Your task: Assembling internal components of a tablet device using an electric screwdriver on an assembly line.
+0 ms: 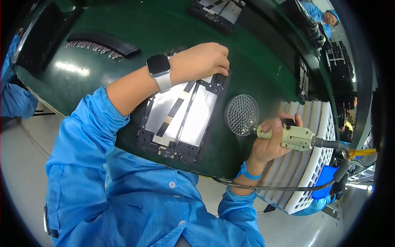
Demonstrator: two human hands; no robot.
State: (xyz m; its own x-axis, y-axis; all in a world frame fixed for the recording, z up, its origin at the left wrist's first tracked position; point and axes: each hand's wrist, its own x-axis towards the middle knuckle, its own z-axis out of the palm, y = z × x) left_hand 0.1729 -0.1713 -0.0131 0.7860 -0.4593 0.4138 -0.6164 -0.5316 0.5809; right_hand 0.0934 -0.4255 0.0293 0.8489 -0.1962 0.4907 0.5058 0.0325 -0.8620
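An opened tablet [185,113] lies on the green work table, its silver inside, black strips and dark frame showing. Across its far end rests my left hand [201,61], fingers curled closed over the far right corner; the thumb and whatever lies under the palm are hidden. My right hand [269,142] is wrapped round a pale green electric screwdriver [298,138] with a grey cable. The screwdriver's tip points left, at the near right rim of a round dish with a grid of small holes [242,113], right of the tablet.
A curved row of thin black parts with wire ends [103,42] lies at the far left. Another opened tablet [218,12] sits at the back. White ribbed trays [296,164] stand at the right by a blue bin [325,183]. The screwdriver's cable [284,188] runs along the table's near edge.
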